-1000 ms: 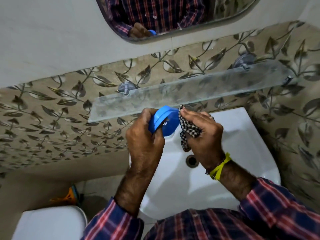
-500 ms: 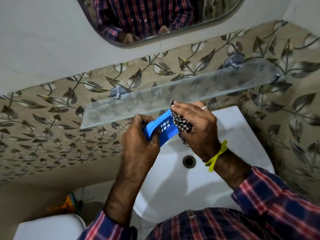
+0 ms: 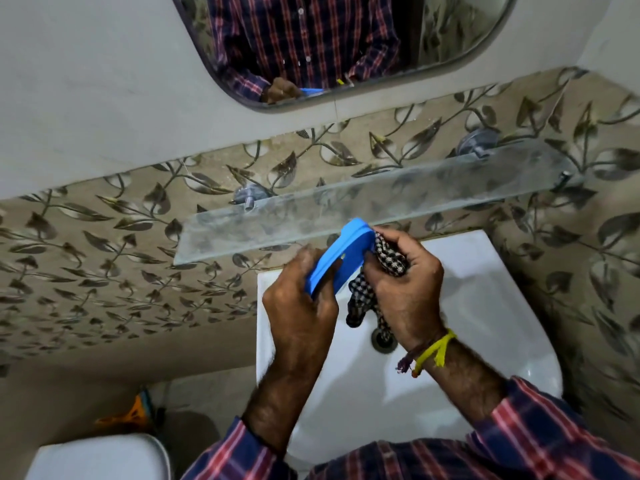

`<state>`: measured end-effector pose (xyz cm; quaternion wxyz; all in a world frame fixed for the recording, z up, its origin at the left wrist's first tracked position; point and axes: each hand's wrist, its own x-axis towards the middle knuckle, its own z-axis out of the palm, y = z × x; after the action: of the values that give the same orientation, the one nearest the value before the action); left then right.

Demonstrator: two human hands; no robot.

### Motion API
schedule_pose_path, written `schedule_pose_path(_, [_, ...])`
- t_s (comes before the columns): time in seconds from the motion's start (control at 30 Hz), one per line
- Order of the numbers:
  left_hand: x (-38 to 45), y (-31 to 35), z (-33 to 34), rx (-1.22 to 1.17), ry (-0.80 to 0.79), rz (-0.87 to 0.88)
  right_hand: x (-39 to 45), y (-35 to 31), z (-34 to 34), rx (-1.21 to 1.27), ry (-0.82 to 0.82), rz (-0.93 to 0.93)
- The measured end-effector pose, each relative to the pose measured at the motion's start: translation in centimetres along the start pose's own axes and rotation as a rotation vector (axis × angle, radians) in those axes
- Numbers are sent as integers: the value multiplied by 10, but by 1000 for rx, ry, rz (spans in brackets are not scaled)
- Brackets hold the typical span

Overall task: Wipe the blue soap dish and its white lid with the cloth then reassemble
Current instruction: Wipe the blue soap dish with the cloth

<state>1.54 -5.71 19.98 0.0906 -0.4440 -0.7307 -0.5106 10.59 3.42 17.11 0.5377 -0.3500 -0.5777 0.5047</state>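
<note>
Checked cloth (image 3: 388, 261) is bunched in the right hand (image 3: 403, 289), fingers curled round it, pressing it against the blue soap dish (image 3: 341, 258). The left hand (image 3: 299, 306) grips the dish's lower end, tilted above the sink (image 3: 485, 306). Wiping the dish seems underway; next likely turn it for unwiped faces. No white lid visible.

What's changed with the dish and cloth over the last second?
The left hand has turned the blue soap dish so that now its plain edge shows. The right hand still presses the checked cloth against it over the sink. Both grips unchanged; white lid not visible.
</note>
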Motion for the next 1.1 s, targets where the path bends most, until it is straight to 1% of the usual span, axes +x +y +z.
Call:
schedule_pose_path(0.07, [-7, -3, 3, -25, 60, -25, -1, 1, -1, 23, -54, 84])
schedule_pose_path(0.1, [-9, -3, 3, -76, 115, -57, -1, 1, -3, 35, -90, 128])
schedule_pose_path(0.17, [-7, -5, 1, -249, 232, -182, -4, 4, -6, 34, -119, 178])
schedule_pose_path(0.2, [-5, -6, 0, -360, 258, -277, -6, 5, -9, 58, -109, 212])
schedule_pose_path(0.27, [-3, -5, 2, -626, 247, -537, -8, 3, -13, 158, -83, 297])
schedule_pose_path(0.33, [-10, -1, 7, -895, 177, -795, -8, -2, -15, 155, -85, 261])
schedule_pose_path(0.37, [-16, 1, 10, -951, 135, -876, -8, -5, -15, 133, -100, 209])
schedule_pose_path(0.4, [-22, 3, 14, -938, 89, -915, -8, -9, -15, 112, -124, 154])
schedule_pose_path(0.43, [-29, 5, 16, -876, 41, -912, -10, -13, -15, 91, -147, 110])
schedule_pose_path(0.5, [-35, 4, 16, -798, -69, -827, -15, -16, -14, 22, -189, 25])
schedule_pose_path(0.53, [-35, 3, 14, -817, -131, -801, -18, -16, -15, -7, -207, -6])
schedule_pose_path(0.6, [-31, 2, 6, -932, -294, -847, -21, -16, -16, -17, -225, -16])
schedule_pose_path(0.67, [-29, -3, 0, -1040, -430, -896, -20, -15, -16, 1, -241, 19])
schedule_pose_path(0.7, [-30, -7, -2, -1055, -457, -908, -19, -15, -17, 23, -256, 49])
schedule_pose_path(0.8, [-33, -12, -5, -1078, -431, -970, -20, -14, -17, 41, -304, 102])
schedule_pose_path(0.9, [-36, -18, -6, -1109, -349, -1014, -24, -15, -18, -62, -326, 52])
schedule_pose_path(0.97, [-38, -19, -5, -1106, -326, -1013, -24, -21, -18, -152, -305, -62])
schedule_pose_path(1.03, [-41, -19, -3, -1095, -331, -1018, -19, -29, -15, -289, -286, -236])
schedule_pose_path(1.1, [-45, -17, -2, -1087, -347, -1036, -14, -36, -9, -397, -332, -381])
